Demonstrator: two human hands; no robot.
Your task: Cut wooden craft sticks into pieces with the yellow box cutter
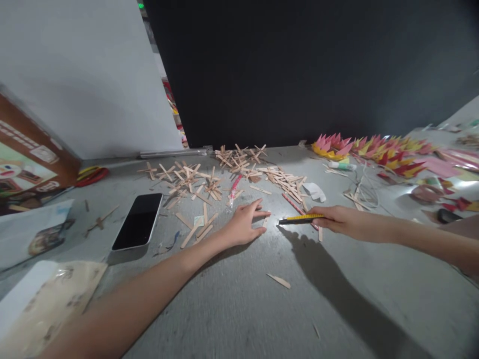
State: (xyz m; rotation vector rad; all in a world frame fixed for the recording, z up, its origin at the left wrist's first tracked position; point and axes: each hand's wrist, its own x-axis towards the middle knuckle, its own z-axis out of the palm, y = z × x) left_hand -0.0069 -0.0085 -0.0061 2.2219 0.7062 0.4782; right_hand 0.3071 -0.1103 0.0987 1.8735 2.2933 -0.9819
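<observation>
My left hand [244, 223] is low over the grey table, palm down. Its thumb and index fingertips rest at the two ends of a short piece of wooden craft stick [266, 221], while another finger stretches forward. From the right, my right hand [335, 219] grips a yellow and black utility knife [301, 219], its tip pointing left toward that piece, a small gap away. Below the hands lies a pointed bit of craft stick [279, 280]. A red-striped straw or stick [293, 204] passes behind the knife.
Beyond my hands are piles of crossed craft sticks [187, 178] and loose sticks [284, 182]. A phone [138, 222] lies left, with red and yellow scissors [92, 175] by a brown box [33, 154]. Pink and yellow paper flowers [333, 146] line the right back, near a glue stick [341, 165].
</observation>
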